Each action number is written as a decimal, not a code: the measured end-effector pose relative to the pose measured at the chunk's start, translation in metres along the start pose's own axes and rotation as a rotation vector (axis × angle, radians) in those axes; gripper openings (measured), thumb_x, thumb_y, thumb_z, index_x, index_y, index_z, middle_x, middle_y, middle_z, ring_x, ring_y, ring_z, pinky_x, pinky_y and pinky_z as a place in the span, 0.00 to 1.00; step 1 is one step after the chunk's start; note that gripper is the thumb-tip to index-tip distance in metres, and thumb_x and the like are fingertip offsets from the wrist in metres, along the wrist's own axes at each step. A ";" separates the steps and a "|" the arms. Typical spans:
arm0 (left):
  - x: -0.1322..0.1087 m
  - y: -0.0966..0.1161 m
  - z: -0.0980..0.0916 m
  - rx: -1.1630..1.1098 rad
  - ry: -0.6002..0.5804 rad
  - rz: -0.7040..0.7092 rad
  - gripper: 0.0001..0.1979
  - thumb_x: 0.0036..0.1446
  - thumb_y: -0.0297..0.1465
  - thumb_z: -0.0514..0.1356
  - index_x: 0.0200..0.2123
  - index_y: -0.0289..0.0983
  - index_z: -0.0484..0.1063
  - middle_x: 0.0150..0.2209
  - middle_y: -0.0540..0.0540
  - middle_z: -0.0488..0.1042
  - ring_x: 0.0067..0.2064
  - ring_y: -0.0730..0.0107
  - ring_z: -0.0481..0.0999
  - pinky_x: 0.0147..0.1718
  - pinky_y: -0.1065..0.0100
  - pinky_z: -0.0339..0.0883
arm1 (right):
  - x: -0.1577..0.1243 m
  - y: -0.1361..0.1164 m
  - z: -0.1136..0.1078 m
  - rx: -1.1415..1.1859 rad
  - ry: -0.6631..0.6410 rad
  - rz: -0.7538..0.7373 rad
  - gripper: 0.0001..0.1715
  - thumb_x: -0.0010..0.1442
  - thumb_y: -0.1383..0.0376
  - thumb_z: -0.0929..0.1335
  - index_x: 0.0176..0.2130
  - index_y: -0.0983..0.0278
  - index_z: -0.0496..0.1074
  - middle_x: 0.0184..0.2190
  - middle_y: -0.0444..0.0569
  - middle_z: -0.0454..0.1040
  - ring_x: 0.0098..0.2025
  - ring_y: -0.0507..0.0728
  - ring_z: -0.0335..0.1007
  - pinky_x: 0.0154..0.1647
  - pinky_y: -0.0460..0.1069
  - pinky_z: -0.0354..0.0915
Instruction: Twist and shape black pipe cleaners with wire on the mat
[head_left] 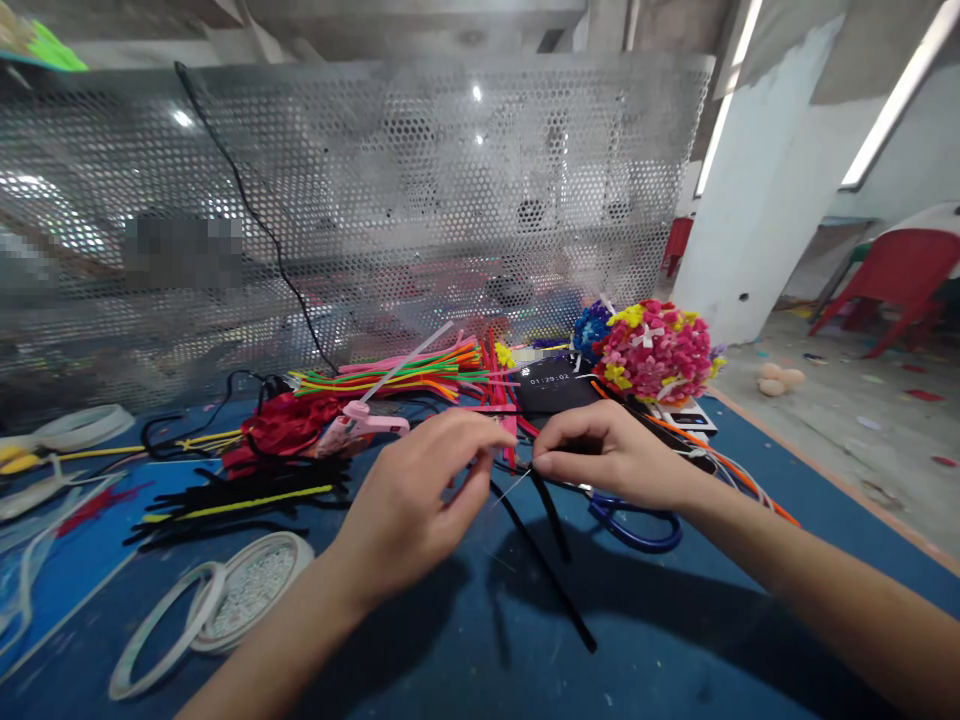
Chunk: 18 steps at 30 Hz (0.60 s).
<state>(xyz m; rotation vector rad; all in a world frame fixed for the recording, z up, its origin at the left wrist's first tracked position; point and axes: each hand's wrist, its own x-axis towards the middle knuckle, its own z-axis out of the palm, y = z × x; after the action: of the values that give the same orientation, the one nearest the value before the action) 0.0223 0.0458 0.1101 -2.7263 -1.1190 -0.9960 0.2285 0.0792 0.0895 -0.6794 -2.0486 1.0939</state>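
Note:
Both hands are raised over the blue table, close together near the middle of the view. My left hand [427, 490] has its thumb and fingers bent toward each other in a pinch; what lies between the fingertips is too small to make out. My right hand [607, 452] pinches black pipe cleaners [551, 575], whose two dark ends hang down toward me. A thin pale strand [514, 486] runs from the right fingertips down to the left. Blue-handled scissors [637, 527] lie just below my right hand, their blades partly hidden.
Black pipe cleaners [247, 500], a pink glue gun [360, 425] and a round container of beads [251, 590] lie left. Behind are colourful pipe cleaners [405, 372], a dark device [551, 390] and a fuzzy flower bouquet [660, 350]. A perforated metal panel [450, 200] stands at the back.

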 end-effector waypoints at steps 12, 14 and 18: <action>-0.008 0.019 0.007 -0.080 0.048 -0.069 0.04 0.58 0.28 0.57 0.38 0.40 0.69 0.33 0.51 0.77 0.32 0.72 0.77 0.33 0.72 0.69 | -0.011 -0.013 0.018 -0.199 0.166 -0.131 0.07 0.57 0.68 0.65 0.29 0.66 0.72 0.22 0.43 0.70 0.24 0.48 0.62 0.24 0.42 0.56; -0.004 0.020 0.008 -0.357 0.022 -0.303 0.03 0.58 0.32 0.57 0.36 0.40 0.67 0.27 0.54 0.75 0.23 0.76 0.74 0.22 0.76 0.68 | -0.013 -0.015 0.020 -0.280 0.203 -0.219 0.06 0.57 0.69 0.65 0.29 0.66 0.72 0.22 0.43 0.69 0.23 0.47 0.60 0.24 0.42 0.55; 0.001 0.021 0.008 -0.790 -0.004 -0.634 0.14 0.55 0.36 0.60 0.40 0.41 0.57 0.20 0.59 0.73 0.13 0.79 0.66 0.10 0.80 0.57 | -0.015 -0.016 0.021 -0.358 0.215 -0.321 0.07 0.57 0.70 0.64 0.30 0.66 0.71 0.21 0.43 0.69 0.22 0.47 0.60 0.25 0.42 0.57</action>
<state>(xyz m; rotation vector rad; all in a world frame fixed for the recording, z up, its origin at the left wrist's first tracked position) 0.0407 0.0324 0.1084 -2.9179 -2.0218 -1.8422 0.2189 0.0499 0.0902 -0.5837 -2.0903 0.4560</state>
